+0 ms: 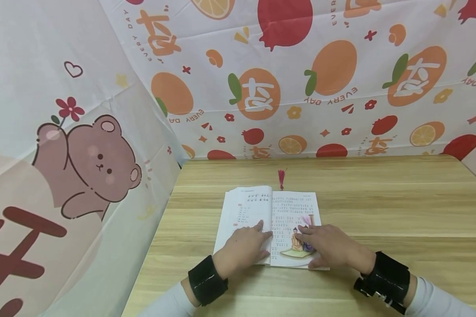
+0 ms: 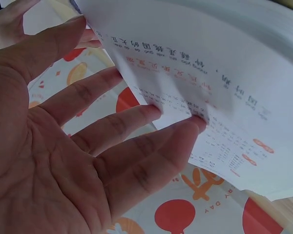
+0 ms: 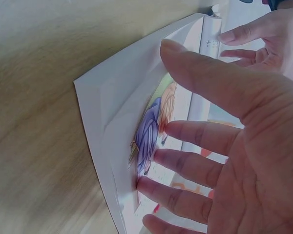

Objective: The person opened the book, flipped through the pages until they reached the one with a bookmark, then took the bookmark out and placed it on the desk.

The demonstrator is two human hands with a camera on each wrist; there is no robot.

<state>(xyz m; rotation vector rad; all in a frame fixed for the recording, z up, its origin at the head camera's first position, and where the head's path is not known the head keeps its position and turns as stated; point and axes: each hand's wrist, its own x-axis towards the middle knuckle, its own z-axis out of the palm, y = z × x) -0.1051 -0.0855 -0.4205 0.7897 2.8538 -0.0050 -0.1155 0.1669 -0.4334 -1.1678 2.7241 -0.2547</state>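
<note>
An open book (image 1: 254,211) lies flat on the table, text on its left page and a picture of robed figures on its right page. My left hand (image 1: 243,246) rests on the left page near the spine, fingers spread and mostly straight. In the left wrist view, several fingertips (image 2: 151,112) touch the printed page. My right hand (image 1: 333,244) lies over the lower right page and its outer edge. The right wrist view has its fingers (image 3: 190,163) extended onto the picture, with the thumb near the page's lower edge.
A red tassel (image 1: 281,178) sticks out above the book's top edge. The wooden table (image 1: 381,198) spreads around the book. Behind it hangs a fruit-print cloth (image 1: 285,105), and a cloth with a bear (image 1: 99,163) hangs at the left.
</note>
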